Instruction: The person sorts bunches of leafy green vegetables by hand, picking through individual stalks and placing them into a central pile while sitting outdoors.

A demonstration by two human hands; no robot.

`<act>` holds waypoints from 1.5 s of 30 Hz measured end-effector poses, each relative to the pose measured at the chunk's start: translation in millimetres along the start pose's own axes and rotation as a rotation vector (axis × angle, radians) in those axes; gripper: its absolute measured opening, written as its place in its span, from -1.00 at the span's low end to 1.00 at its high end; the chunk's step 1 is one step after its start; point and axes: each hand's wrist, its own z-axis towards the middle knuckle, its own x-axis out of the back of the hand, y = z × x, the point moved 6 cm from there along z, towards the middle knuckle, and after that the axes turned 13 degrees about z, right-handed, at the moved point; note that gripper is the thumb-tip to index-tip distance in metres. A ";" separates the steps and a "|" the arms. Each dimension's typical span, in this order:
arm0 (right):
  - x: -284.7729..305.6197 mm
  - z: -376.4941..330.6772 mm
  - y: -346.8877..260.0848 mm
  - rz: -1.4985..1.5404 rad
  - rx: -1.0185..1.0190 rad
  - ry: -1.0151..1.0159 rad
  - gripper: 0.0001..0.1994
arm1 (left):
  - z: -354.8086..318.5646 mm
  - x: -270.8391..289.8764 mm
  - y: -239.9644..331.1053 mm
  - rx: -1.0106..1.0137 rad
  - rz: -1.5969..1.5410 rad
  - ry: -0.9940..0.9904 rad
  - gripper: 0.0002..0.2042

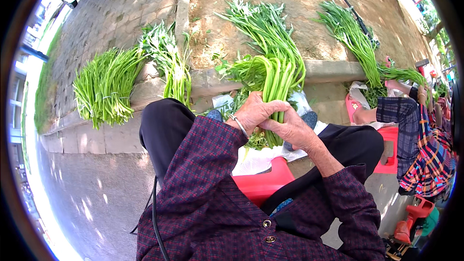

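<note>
Both my hands are closed around a bunch of water spinach (276,75), long green stems whose upper ends bend over above my fingers. My left hand (254,111), with a bangle at the wrist, wraps the stems from the left. From the right, my right hand (291,126) grips the same stems, its thumb side meeting the left hand. Cut stem ends show below the hands, over a white plastic sheet (256,160). Beyond the bunch, a loose pile of leafy water spinach (261,26) lies across the kerb and soil.
A tied stack of stems (107,84) and a smaller leafy pile (176,75) lie left along the kerb (208,82). A red stool (266,181) shows between my legs. At right, another person in a plaid top (430,164) sits near more greens (355,43).
</note>
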 end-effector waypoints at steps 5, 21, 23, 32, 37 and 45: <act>15.5 -4.4 2.4 -0.302 -0.149 -0.044 -0.45 | -5.2 6.4 31.9 -0.114 -0.124 0.005 -0.82; 16.0 -13.9 -19.1 -0.615 0.141 0.053 -0.63 | -21.2 142.0 194.7 -0.325 -0.231 0.116 -0.68; 12.1 -14.1 -16.1 -0.676 0.110 0.030 -0.64 | -4.0 176.0 203.6 -0.283 -0.132 0.157 -0.69; 3.9 -9.9 -11.5 -0.909 0.055 -0.044 -0.65 | 1.1 310.8 298.4 -0.405 0.203 0.256 -0.89; -5.5 -3.4 -9.7 -0.905 0.024 -0.096 -0.65 | 32.5 371.8 189.4 -0.135 0.545 0.196 -0.76; -13.9 5.2 3.3 -0.865 0.037 -0.164 -0.63 | 9.0 429.5 -88.7 0.383 0.845 0.449 -0.87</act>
